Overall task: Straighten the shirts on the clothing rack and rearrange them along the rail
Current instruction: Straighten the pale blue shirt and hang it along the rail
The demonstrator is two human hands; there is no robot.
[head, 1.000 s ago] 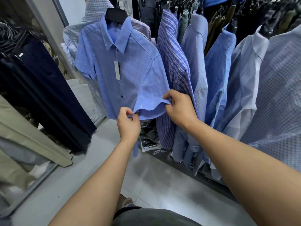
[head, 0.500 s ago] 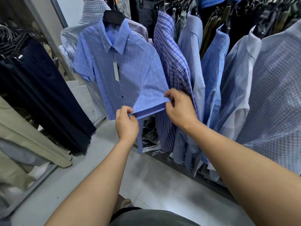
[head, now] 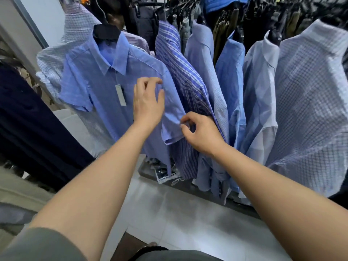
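Note:
A blue short-sleeved shirt [head: 105,110] with a paper tag [head: 120,95] hangs facing me on a black hanger [head: 106,32] at the left end of the row. My left hand [head: 148,102] hovers over its chest near the shoulder seam, fingers loosely curled and holding nothing. My right hand [head: 202,133] pinches the back edge of the shirt's sleeve [head: 172,125], which hangs down. Just behind the sleeve hangs a blue striped shirt [head: 185,78]. Several pale blue and checked shirts [head: 308,110] follow it to the right.
Dark trousers [head: 28,125] and beige garments [head: 17,193] hang on a rack to the left. A white checked shirt [head: 54,61] hangs behind the blue one. Grey floor tiles [head: 178,213] run between the racks, and packaged items [head: 163,173] lie under the shirts.
My left hand has let go of the sleeve hem and risen to the shirt's chest. The sleeve, stretched out flat before, now hangs down. The right hand stays at its edge.

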